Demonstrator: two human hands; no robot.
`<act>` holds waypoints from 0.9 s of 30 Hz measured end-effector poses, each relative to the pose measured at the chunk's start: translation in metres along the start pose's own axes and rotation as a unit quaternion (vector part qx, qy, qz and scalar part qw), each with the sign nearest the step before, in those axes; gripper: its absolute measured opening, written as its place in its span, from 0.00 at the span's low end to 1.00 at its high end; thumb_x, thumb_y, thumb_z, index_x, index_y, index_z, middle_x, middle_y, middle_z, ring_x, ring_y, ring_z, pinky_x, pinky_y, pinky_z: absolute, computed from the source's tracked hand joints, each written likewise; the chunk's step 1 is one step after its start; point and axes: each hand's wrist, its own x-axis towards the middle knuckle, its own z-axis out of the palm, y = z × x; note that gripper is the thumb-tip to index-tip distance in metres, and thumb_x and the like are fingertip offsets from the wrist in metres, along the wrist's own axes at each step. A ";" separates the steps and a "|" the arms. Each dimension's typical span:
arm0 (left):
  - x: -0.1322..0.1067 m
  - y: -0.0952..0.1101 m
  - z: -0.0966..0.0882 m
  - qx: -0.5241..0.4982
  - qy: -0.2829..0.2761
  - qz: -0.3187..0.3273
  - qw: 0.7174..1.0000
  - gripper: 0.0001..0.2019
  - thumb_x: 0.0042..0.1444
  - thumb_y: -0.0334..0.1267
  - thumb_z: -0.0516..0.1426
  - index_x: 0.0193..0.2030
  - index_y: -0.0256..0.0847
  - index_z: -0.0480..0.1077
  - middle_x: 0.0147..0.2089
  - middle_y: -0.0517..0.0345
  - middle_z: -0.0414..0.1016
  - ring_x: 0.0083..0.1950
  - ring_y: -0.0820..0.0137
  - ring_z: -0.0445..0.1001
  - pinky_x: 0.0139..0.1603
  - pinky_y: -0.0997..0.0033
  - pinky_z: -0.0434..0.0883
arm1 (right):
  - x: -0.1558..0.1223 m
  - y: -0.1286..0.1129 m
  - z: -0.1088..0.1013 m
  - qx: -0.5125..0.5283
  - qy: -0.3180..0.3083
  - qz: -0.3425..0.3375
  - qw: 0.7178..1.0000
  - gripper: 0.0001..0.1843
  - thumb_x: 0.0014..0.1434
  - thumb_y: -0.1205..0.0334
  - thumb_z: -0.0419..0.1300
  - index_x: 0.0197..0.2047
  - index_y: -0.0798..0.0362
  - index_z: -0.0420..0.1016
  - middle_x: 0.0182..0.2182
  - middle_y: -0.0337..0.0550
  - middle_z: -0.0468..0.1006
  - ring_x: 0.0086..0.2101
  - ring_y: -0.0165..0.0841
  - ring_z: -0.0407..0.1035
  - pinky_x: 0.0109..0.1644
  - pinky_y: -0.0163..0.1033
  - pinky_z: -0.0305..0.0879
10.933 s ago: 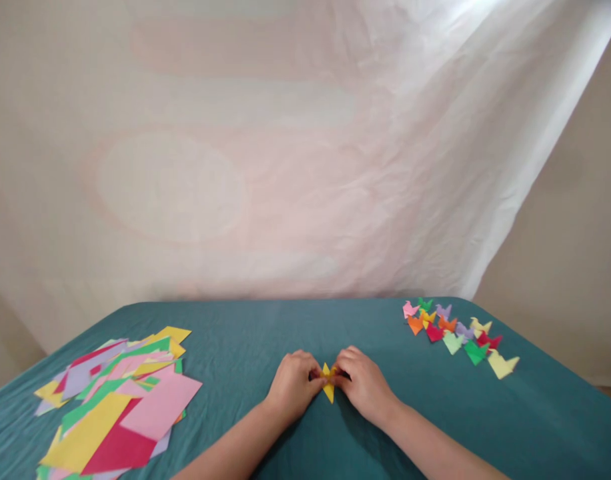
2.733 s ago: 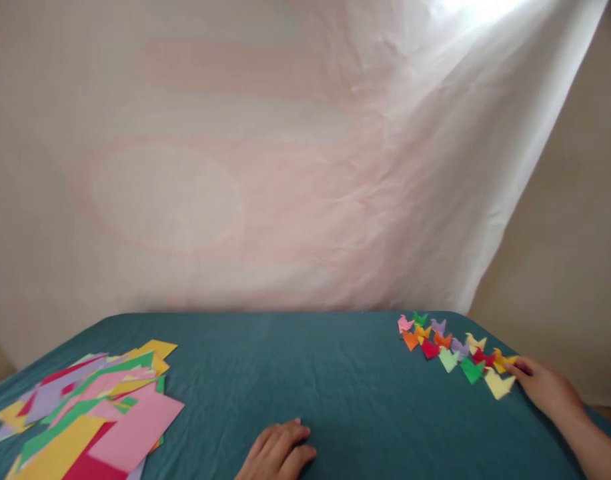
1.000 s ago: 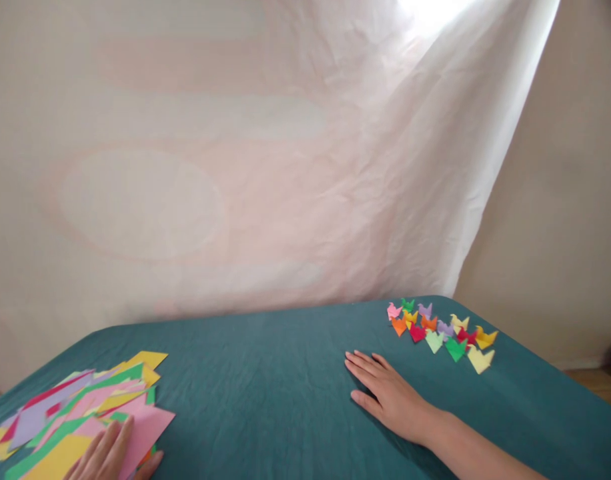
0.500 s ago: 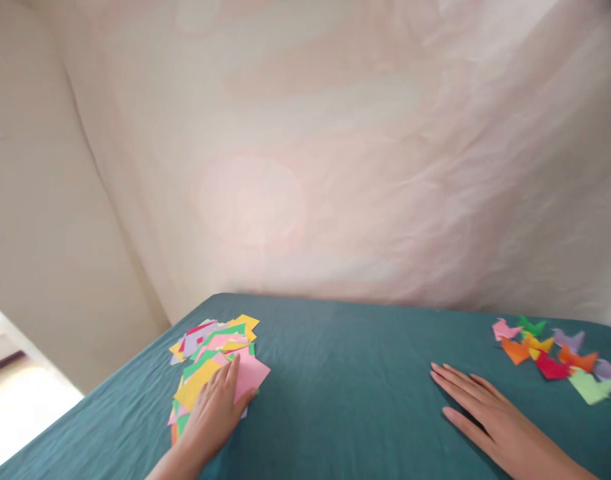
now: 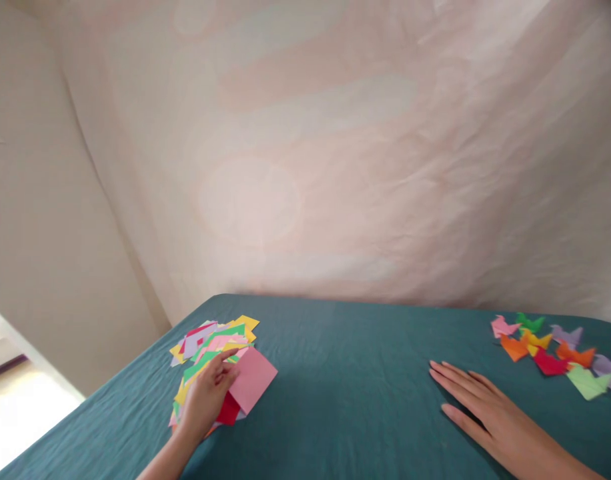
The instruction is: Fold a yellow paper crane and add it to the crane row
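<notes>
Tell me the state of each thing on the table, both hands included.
Paper pile, loose, fanned out, unfolded.
Pink sheet, unfolded, jutting from the pile's right side.
Left hand, fingertips on the pink sheet's edge; grip unclear.
Right hand, open, flat on the tablecloth.
Paper figures, folded, clustered at far right.

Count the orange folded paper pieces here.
2. One orange piece at the cluster's left end, by the pink piece; the other right of the red piece. More may lie beyond the frame.
</notes>
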 end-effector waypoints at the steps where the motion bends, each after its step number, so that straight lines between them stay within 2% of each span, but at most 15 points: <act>1: -0.002 0.006 0.002 -0.058 -0.031 -0.010 0.998 0.22 0.51 0.48 0.56 0.51 0.40 0.66 0.32 0.60 0.75 0.35 0.66 0.74 0.36 0.70 0.70 | 0.001 0.000 0.000 0.001 0.000 0.000 1.000 0.30 0.62 0.44 0.49 0.66 0.40 0.52 0.64 0.37 0.55 0.62 0.44 0.51 0.64 0.56 0.50; 3: -0.008 0.020 0.009 -0.156 -0.090 -0.045 0.983 0.25 0.50 0.50 0.59 0.52 0.38 0.65 0.33 0.58 0.76 0.36 0.66 0.75 0.37 0.70 0.69 | 0.002 0.001 0.000 0.003 -0.002 -0.001 1.000 0.30 0.62 0.45 0.49 0.65 0.40 0.53 0.64 0.38 0.56 0.62 0.44 0.51 0.64 0.57 0.50; 5: -0.017 0.038 0.024 -0.206 -0.148 -0.072 0.965 0.24 0.51 0.49 0.59 0.51 0.37 0.65 0.33 0.58 0.76 0.35 0.67 0.75 0.35 0.71 0.69 | 0.003 -0.003 -0.004 0.006 -0.001 -0.001 1.000 0.28 0.63 0.45 0.49 0.65 0.41 0.56 0.64 0.38 0.57 0.62 0.44 0.52 0.64 0.57 0.50; 7: -0.025 0.059 0.046 -0.230 -0.214 -0.072 0.946 0.23 0.49 0.46 0.61 0.49 0.36 0.66 0.31 0.58 0.75 0.33 0.68 0.74 0.34 0.71 0.69 | 0.003 -0.013 -0.013 0.011 0.012 0.000 1.000 0.28 0.63 0.48 0.49 0.64 0.42 0.56 0.62 0.41 0.60 0.61 0.43 0.54 0.64 0.56 0.51; 9: -0.033 0.081 0.071 -0.251 -0.256 -0.055 0.932 0.21 0.50 0.43 0.60 0.48 0.36 0.65 0.31 0.59 0.75 0.31 0.69 0.74 0.32 0.72 0.68 | 0.003 -0.033 -0.027 0.016 0.046 -0.008 0.999 0.26 0.64 0.53 0.49 0.65 0.44 0.55 0.61 0.43 0.62 0.59 0.41 0.57 0.62 0.51 0.56; 13: -0.045 0.118 0.121 -0.284 -0.322 -0.075 0.900 0.20 0.49 0.37 0.59 0.49 0.36 0.62 0.30 0.60 0.73 0.30 0.69 0.73 0.31 0.70 0.71 | 0.002 -0.091 -0.051 -0.020 0.075 -0.124 0.989 0.28 0.61 0.60 0.54 0.64 0.47 0.56 0.61 0.44 0.63 0.59 0.40 0.56 0.62 0.48 0.54; 15: -0.051 0.127 0.141 -0.295 -0.359 -0.085 0.881 0.20 0.49 0.35 0.57 0.49 0.36 0.61 0.31 0.59 0.72 0.31 0.68 0.74 0.33 0.67 0.73 | 0.002 -0.114 -0.050 -0.034 0.089 -0.193 0.977 0.24 0.60 0.63 0.56 0.60 0.48 0.62 0.56 0.45 0.69 0.56 0.41 0.60 0.59 0.48 0.56; 17: -0.058 0.130 0.152 -0.278 -0.392 -0.074 0.874 0.19 0.50 0.33 0.54 0.50 0.36 0.60 0.32 0.58 0.71 0.31 0.68 0.73 0.32 0.65 0.73 | 0.002 -0.125 -0.039 -0.016 0.128 -0.211 0.969 0.15 0.61 0.65 0.54 0.51 0.50 0.70 0.46 0.44 0.77 0.48 0.39 0.67 0.51 0.45 0.60; 19: -0.066 0.129 0.154 -0.210 -0.391 -0.014 0.896 0.19 0.49 0.29 0.52 0.50 0.37 0.60 0.37 0.54 0.72 0.31 0.68 0.73 0.32 0.64 0.73 | 0.000 -0.125 -0.025 0.011 0.183 -0.208 0.961 0.13 0.64 0.68 0.49 0.42 0.51 0.74 0.33 0.42 0.79 0.37 0.34 0.70 0.42 0.41 0.61; 20: -0.069 0.128 0.152 -0.160 -0.362 0.050 0.917 0.20 0.49 0.27 0.51 0.50 0.39 0.61 0.43 0.51 0.71 0.36 0.67 0.73 0.35 0.64 0.72 | -0.001 -0.124 -0.019 0.016 0.194 -0.205 0.959 0.14 0.65 0.68 0.48 0.40 0.51 0.74 0.29 0.41 0.78 0.35 0.33 0.69 0.40 0.40 0.60; 21: -0.072 0.127 0.149 -0.108 -0.321 0.136 0.931 0.21 0.48 0.25 0.52 0.51 0.40 0.63 0.48 0.50 0.70 0.44 0.64 0.72 0.42 0.63 0.70 | -0.002 -0.121 -0.014 0.017 0.203 -0.202 0.958 0.14 0.66 0.68 0.47 0.38 0.51 0.74 0.27 0.40 0.77 0.32 0.33 0.68 0.38 0.39 0.59; 22: -0.075 0.125 0.145 -0.064 -0.304 0.222 0.924 0.21 0.50 0.25 0.52 0.51 0.43 0.64 0.53 0.50 0.67 0.53 0.63 0.68 0.50 0.62 0.66 | -0.003 -0.119 -0.011 0.014 0.207 -0.202 0.957 0.15 0.66 0.67 0.47 0.37 0.51 0.74 0.25 0.40 0.76 0.30 0.32 0.68 0.36 0.39 0.57; 23: -0.076 0.124 0.141 -0.028 -0.308 0.289 0.906 0.18 0.52 0.27 0.54 0.50 0.45 0.66 0.54 0.52 0.67 0.54 0.63 0.66 0.53 0.62 0.64 | -0.004 -0.118 -0.009 0.009 0.211 -0.205 0.956 0.15 0.67 0.66 0.47 0.36 0.51 0.74 0.24 0.39 0.75 0.29 0.32 0.67 0.35 0.39 0.56; 25: -0.080 0.121 0.139 0.031 -0.335 0.395 0.855 0.12 0.52 0.36 0.60 0.45 0.46 0.69 0.47 0.56 0.73 0.48 0.64 0.70 0.48 0.68 0.64 | -0.006 -0.117 -0.008 -0.005 0.219 -0.215 0.952 0.15 0.67 0.66 0.47 0.35 0.51 0.74 0.23 0.39 0.74 0.26 0.31 0.65 0.32 0.39 0.54; 27: -0.083 0.116 0.142 0.089 -0.339 0.475 0.808 0.08 0.53 0.43 0.61 0.37 0.44 0.70 0.36 0.58 0.75 0.38 0.67 0.72 0.38 0.71 0.64 | -0.008 -0.119 -0.008 -0.021 0.219 -0.230 0.948 0.15 0.67 0.65 0.47 0.35 0.50 0.74 0.21 0.37 0.74 0.24 0.30 0.63 0.29 0.39 0.51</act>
